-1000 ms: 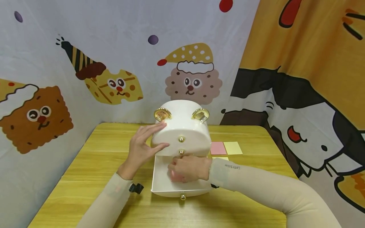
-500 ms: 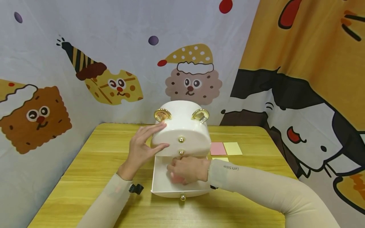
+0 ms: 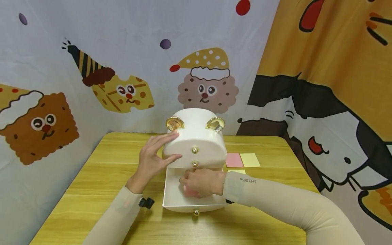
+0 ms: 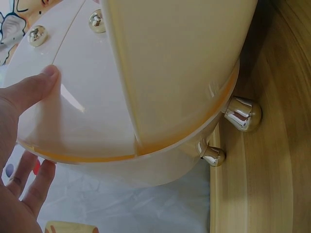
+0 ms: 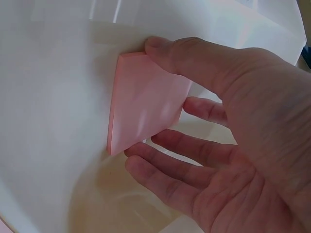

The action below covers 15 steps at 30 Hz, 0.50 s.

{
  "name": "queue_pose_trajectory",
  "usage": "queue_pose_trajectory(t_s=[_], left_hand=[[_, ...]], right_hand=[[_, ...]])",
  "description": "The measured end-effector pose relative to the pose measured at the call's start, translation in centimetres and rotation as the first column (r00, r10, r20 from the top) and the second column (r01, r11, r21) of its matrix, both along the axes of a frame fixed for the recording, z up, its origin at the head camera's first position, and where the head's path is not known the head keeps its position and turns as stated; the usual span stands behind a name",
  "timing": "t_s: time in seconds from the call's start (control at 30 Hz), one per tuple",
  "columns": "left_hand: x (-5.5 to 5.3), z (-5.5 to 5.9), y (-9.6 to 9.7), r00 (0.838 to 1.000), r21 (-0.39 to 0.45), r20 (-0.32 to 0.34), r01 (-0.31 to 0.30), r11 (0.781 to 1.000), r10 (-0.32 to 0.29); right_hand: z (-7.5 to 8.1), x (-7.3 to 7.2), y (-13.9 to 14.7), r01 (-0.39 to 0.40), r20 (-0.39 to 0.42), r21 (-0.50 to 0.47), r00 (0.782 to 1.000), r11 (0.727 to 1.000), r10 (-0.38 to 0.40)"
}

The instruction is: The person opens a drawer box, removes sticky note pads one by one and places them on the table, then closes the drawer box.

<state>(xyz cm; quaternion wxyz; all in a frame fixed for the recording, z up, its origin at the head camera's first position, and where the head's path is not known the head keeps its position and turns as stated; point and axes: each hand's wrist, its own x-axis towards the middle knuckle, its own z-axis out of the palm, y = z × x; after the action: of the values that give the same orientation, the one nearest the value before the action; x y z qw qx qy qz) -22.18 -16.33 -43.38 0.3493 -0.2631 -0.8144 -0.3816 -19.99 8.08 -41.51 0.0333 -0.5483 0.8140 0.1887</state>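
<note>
A white, rounded tabletop drawer cabinet (image 3: 196, 134) with gold ear shapes and gold ball knobs stands in the middle in the head view. Its bottom drawer (image 3: 171, 195) is pulled out. Against the cabinet's left side rests my left hand (image 3: 150, 160), fingers and thumb spread; the left wrist view has the thumb (image 4: 36, 90) on the front face. Inside the drawer, my right hand (image 3: 204, 181) holds a pink sticky note pad (image 5: 148, 99) between thumb and fingertips. The pad lies on or close to the drawer's floor; I cannot tell which.
On the wooden table (image 3: 92, 190), right of the cabinet, lie another pink pad (image 3: 234, 160) and a yellow pad (image 3: 250, 160). A further yellow pad (image 3: 237, 171) is partly hidden by my right forearm. A cartoon-printed cloth (image 3: 131, 41) hangs behind the table.
My right hand and the pink pad in it have shifted very slightly within the drawer. My left hand stays in place on the cabinet.
</note>
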Motion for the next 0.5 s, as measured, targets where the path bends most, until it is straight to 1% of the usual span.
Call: queue_pose_trajectory(t_s=[0.23, 0.27, 0.37, 0.47, 0.5], left_hand=[[-0.05, -0.10, -0.01, 1.000, 0.004, 0.000, -0.001, 1.000, 0.001], [-0.06, -0.11, -0.01, 1.000, 0.005, 0.000, -0.001, 1.000, 0.001], [-0.08, -0.09, -0.01, 1.000, 0.006, -0.002, 0.003, 1.000, -0.003], [-0.01, -0.01, 0.01, 1.000, 0.004, -0.001, 0.001, 1.000, -0.001], [0.02, 0.03, 0.02, 1.000, 0.003, -0.002, 0.000, 1.000, 0.000]], right_hand=[[-0.27, -0.12, -0.02, -0.002, -0.006, 0.004, 1.000, 1.000, 0.003], [-0.50, -0.24, 0.08, -0.012, -0.009, -0.010, 1.000, 1.000, 0.012], [-0.55, -0.28, 0.16, -0.024, -0.020, -0.016, 1.000, 1.000, 0.024], [-0.37, -0.21, 0.13, -0.028, -0.027, -0.011, 0.999, 1.000, 0.027], [-0.12, -0.08, 0.04, -0.018, -0.022, 0.003, 1.000, 1.000, 0.018]])
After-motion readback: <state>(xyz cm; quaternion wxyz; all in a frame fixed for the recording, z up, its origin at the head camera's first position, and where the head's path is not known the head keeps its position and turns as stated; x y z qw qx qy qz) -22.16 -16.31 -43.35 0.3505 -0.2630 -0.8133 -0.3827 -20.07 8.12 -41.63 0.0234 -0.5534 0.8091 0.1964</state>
